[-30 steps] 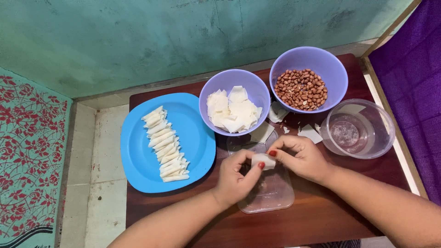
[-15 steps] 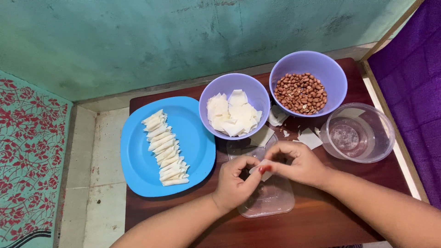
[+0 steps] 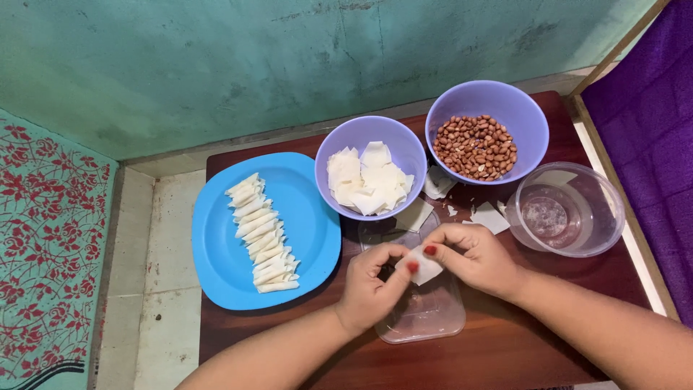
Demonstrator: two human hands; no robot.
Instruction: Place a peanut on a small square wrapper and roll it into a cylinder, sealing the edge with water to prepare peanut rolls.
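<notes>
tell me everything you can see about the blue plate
The blue plate is round, glossy and looks like plastic, with a shallow raised rim. It lies flat at the left end of the dark wooden table, its left edge jutting past the table's side. One row of small white rolled wrappers runs down its middle. Its right rim sits close beside the purple bowl of white wrapper squares. Neither hand touches it.

Left of the fingers a blue plate (image 3: pixel 310 245) holds a row of white rolls (image 3: pixel 261 235), while beyond them stand a purple bowl of white squares (image 3: pixel 371 167), a purple bowl of peanuts (image 3: pixel 486 131) and a clear tub (image 3: pixel 565 209).
</notes>
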